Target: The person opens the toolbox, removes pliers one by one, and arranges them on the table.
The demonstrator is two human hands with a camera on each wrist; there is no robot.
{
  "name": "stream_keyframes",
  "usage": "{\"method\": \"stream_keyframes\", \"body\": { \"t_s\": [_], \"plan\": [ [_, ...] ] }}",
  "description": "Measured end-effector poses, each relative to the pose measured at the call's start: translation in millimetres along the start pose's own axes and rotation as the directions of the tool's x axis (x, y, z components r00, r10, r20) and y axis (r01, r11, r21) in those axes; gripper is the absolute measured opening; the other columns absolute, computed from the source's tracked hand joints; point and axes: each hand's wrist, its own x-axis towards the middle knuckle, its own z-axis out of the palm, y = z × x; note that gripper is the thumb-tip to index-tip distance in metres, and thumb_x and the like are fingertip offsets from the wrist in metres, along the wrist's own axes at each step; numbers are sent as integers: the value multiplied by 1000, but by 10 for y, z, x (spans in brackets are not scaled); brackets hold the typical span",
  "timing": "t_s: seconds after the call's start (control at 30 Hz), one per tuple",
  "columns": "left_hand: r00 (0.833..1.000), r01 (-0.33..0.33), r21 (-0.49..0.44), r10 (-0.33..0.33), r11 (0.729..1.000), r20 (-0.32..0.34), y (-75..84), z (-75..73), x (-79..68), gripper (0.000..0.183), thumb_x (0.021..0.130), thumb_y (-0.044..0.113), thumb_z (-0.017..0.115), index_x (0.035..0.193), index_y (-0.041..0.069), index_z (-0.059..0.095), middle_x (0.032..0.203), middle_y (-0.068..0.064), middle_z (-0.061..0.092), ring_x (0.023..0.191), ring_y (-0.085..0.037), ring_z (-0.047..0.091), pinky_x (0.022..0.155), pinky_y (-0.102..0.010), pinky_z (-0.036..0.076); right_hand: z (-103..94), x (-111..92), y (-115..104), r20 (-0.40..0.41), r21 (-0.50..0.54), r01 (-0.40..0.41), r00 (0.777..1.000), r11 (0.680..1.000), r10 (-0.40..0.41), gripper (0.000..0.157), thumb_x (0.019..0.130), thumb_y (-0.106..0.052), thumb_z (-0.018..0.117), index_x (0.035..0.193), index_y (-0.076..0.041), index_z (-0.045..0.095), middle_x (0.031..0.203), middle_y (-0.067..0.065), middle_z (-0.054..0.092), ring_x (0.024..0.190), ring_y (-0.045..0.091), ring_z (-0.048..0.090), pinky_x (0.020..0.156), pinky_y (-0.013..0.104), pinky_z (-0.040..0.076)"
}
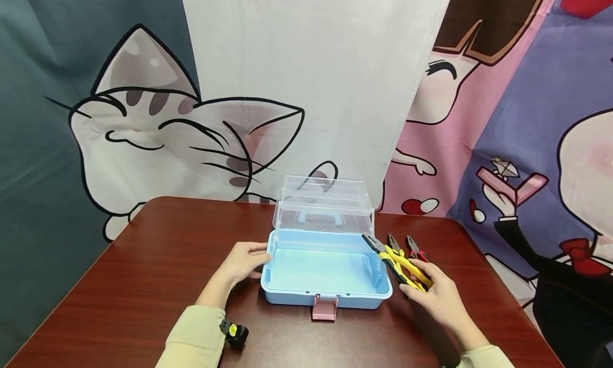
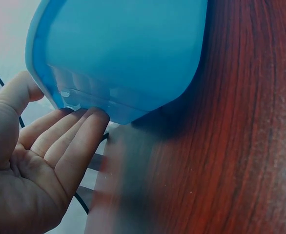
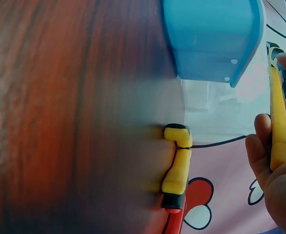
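A light blue toolbox [image 1: 325, 299] with its clear lid [image 1: 323, 198] raised stands on the table, its inside bare. My left hand [image 1: 243, 264] holds the toolbox's left end, the thumb at the rim and the fingers against the outer wall [image 2: 118, 58]. My right hand [image 1: 438, 293] grips yellow-and-black pliers [image 1: 399, 264] by the handles. Their metal jaws point up and left, over the toolbox's right rim. Behind them lie another pair of yellow-handled pliers [image 1: 394, 243] and red-handled pliers [image 1: 414, 247], partly hidden by the held pair and my hand.
A pink latch [image 1: 324, 308] hangs down at the toolbox's front. The dark red wooden table [image 1: 158, 261] extends to both sides. Behind its back edge hangs a cartoon-printed cloth [image 1: 325, 81]. A small black device [image 1: 233, 332] is at my left cuff.
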Motion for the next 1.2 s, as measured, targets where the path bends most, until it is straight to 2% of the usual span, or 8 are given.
{"method": "stream_keyframes", "body": {
  "t_s": [0.13, 0.3, 0.4, 0.57, 0.73, 0.83, 0.97, 1.2],
  "plan": [
    [1000, 2, -4, -2, 1000, 4, 27, 3, -17, 42, 81, 11, 63, 121, 1, 55, 114, -18, 60, 88, -23, 64, 62, -38, 55, -1, -12, 28, 10, -5, -28, 1000, 1000, 28, 60, 67, -36, 77, 117, -12, 56, 100, 1, 59, 82, 14, 53, 66, 15, 45],
    [1000, -4, -19, 5, 1000, 19, 133, 0, -102, 42, 82, 8, 61, 122, -2, 53, 115, -21, 58, 92, -28, 63, 64, -39, 55, -13, -19, 58, -4, -29, -48, 999, 998, 48, 60, 67, -36, 77, 118, -12, 56, 98, 2, 58, 81, 17, 51, 65, 20, 46],
    [1000, -10, -15, 10, 1000, 14, 159, -1, -121, 41, 82, 7, 61, 121, -3, 53, 114, -21, 58, 93, -27, 62, 64, -40, 55, -22, -15, 75, -19, -20, -57, 998, 998, 57, 60, 67, -35, 77, 117, -11, 56, 100, 4, 58, 81, 18, 53, 65, 17, 47],
    [1000, -12, -27, 12, 1000, -1, 73, 4, -56, 42, 81, 10, 63, 120, -1, 55, 113, -19, 60, 90, -24, 63, 62, -39, 55, -46, -27, 108, -47, 24, -83, 995, 996, 84, 59, 68, -28, 78, 118, -8, 55, 101, 7, 58, 80, 16, 58, 65, 10, 48],
    [1000, -11, -26, 10, 1000, -6, 15, 20, -21, 41, 81, 10, 63, 120, 0, 55, 113, -18, 60, 90, -24, 63, 61, -39, 55, -95, -46, 138, -67, -18, -85, 994, 996, 84, 62, 70, -28, 77, 123, -6, 53, 101, 7, 57, 80, 13, 55, 66, 1, 40],
    [1000, -15, -24, 14, 1000, -5, 11, 24, -28, 41, 81, 10, 63, 120, 0, 55, 113, -19, 60, 92, -24, 63, 61, -39, 55, -129, -50, 151, -66, -48, -96, 993, 994, 93, 61, 71, -31, 75, 123, -7, 53, 102, 7, 55, 78, 8, 52, 64, 3, 39],
    [1000, -17, -20, 17, 1000, -7, 21, 28, -45, 41, 81, 10, 63, 120, 0, 55, 112, -18, 60, 91, -23, 63, 61, -39, 55, -159, -51, 174, -63, -34, -114, 992, 993, 112, 58, 73, -31, 74, 121, -8, 52, 102, 8, 54, 77, 3, 53, 61, 8, 43],
    [1000, -18, -14, 18, 1000, -14, 42, 24, -59, 41, 81, 11, 63, 120, 0, 56, 112, -18, 61, 91, -22, 63, 61, -38, 55, -162, -63, 211, -81, -14, -160, 984, 987, 158, 60, 72, -30, 75, 122, -7, 51, 105, 10, 54, 79, 3, 53, 60, 8, 44]
  ]
}}
